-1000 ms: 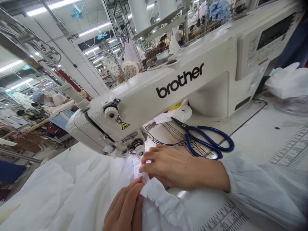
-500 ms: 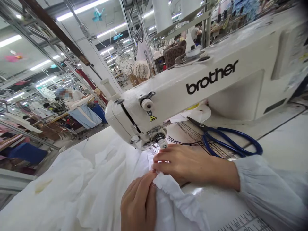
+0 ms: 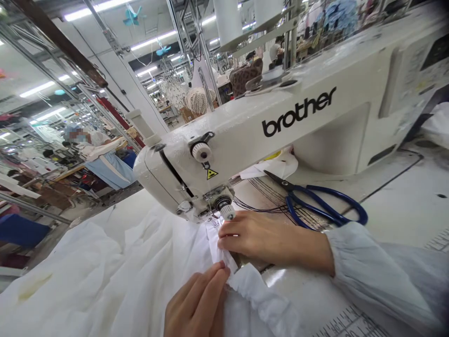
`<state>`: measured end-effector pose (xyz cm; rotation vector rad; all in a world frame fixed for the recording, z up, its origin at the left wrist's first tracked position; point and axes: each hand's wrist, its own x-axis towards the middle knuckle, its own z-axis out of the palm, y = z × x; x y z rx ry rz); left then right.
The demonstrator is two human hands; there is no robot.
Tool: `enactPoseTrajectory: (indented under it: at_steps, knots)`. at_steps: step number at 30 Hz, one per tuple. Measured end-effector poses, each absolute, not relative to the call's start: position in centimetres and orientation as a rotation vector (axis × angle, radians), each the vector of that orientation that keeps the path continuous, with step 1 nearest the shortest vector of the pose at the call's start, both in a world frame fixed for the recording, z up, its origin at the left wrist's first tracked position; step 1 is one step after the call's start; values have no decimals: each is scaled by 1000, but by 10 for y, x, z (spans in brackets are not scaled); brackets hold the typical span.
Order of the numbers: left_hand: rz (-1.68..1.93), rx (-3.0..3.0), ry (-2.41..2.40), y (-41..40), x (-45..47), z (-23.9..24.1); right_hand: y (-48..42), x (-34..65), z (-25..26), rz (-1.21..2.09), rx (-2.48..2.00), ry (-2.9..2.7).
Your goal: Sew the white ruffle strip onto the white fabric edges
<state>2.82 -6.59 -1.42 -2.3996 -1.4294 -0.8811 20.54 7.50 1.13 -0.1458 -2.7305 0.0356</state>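
White fabric is spread under the head of a cream Brother sewing machine. A gathered, ruffled strip of the same cloth runs from the needle area towards me. My right hand lies on the cloth just right of the presser foot, fingers curled and pinching the strip's edge. My left hand presses on the fabric from below, its fingertips touching the ruffle. A pale sleeve covers my right forearm.
Blue-handled scissors lie on the machine bed behind my right hand, beside dark threads. Ruler markings run along the table's near right edge. Another person works at a station at the far left, among racks and other machines.
My hands stay at the needle area; my left hand has slid slightly lower on the cloth. The camera has shifted a little, so the machine sits further left than half a second ago.
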Motion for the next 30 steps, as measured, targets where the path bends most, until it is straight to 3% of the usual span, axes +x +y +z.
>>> enactPoseTrajectory:
  at_steps: [8, 14, 19, 30]
  knots:
    - [-664, -2460, -1158, -54, 24, -5, 60, 209, 6, -108, -51, -2783]
    - [-679, -2582, -1329, -53, 24, 0, 38, 243, 5, 294, -298, -2720]
    - [-654, -2556, -1639, -47, 25, 10, 36, 251, 3, 392, -316, -2713]
    - [-711, -2536, -1582, -37, 21, 0, 40, 254, 0, 505, -297, -2689]
